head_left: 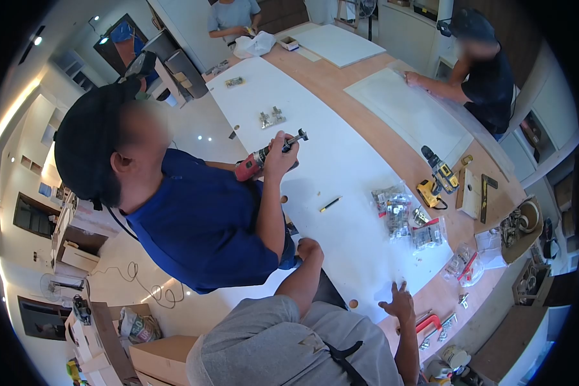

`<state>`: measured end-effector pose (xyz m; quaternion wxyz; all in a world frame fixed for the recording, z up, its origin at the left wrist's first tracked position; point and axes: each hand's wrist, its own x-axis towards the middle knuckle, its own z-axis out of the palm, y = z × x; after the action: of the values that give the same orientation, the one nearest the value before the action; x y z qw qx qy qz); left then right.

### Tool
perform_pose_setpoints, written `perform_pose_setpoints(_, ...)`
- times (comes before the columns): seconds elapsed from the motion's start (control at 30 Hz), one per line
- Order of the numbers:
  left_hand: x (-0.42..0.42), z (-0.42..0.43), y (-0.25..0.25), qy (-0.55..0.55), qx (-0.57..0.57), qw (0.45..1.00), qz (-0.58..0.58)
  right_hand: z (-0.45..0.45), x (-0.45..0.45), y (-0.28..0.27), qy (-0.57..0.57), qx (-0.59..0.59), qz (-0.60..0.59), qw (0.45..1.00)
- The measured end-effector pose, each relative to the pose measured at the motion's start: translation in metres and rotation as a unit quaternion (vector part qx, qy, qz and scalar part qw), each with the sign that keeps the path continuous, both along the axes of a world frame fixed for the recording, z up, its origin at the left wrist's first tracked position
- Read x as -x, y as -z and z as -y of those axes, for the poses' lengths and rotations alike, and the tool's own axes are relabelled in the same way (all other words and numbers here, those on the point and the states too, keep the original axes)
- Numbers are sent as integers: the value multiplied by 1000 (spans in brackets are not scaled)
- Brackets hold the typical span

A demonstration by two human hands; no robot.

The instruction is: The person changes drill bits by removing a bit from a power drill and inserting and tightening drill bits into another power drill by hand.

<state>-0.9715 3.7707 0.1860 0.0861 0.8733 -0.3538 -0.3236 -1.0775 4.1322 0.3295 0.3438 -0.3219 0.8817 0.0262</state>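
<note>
My left hand [310, 249] is closed at the near edge of a large white panel [341, 251], beside a co-worker's hip; its fingers are curled and whatever they may hold is hidden. My right hand [399, 302] is open, fingers spread, over the panel's right end and holding nothing. Near the panel's edge between my hands is a round hole [354, 303]. A pencil [330, 204] and bagged metal hinges [397, 219] lie on the panel. Beyond my right hand is a red clamp [428, 323].
A co-worker in blue [206, 225] holds a red drill [252, 166] with a wide bit over the panel. Another person [486, 77] leans on a second panel [408, 106]; a third [233, 19] stands behind. A yellow drill [436, 179] and cardboard box [521, 235] sit at right.
</note>
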Motion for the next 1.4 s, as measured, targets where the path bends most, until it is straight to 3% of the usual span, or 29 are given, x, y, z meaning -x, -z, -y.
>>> perform_pose_setpoints(0.1, 4, -2, -19, -104, -4, 993, -61, 1, 0, -3, 1, 3, 0, 1000)
perform_pose_setpoints(0.3, 0, -2, -2, 11, 4, 1000, 0, 1, 0, -1, -3, 6, -2, 1000)
perform_pose_setpoints(0.43, -1, -1, 18, -145, 31, 987, -66, 1, 0, -2, -4, 3, -1, 1000)
perform_pose_setpoints(0.5, 4, -1, -23, -192, 13, 977, -97, 2, 0, -4, -2, 0, 3, 1000)
perform_pose_setpoints(0.8, 2, 0, -10, -102, 37, 993, -35, 7, 1, -7, -1, -17, 13, 1000)
perform_pose_setpoints(1.17, 1, 5, 30, -149, 72, 986, -8, 7, 0, -10, 4, -6, 8, 1000)
perform_pose_setpoints(1.4, 2, 3, 0, -107, 23, 994, -9, 6, 0, -9, 3, 8, 9, 1000)
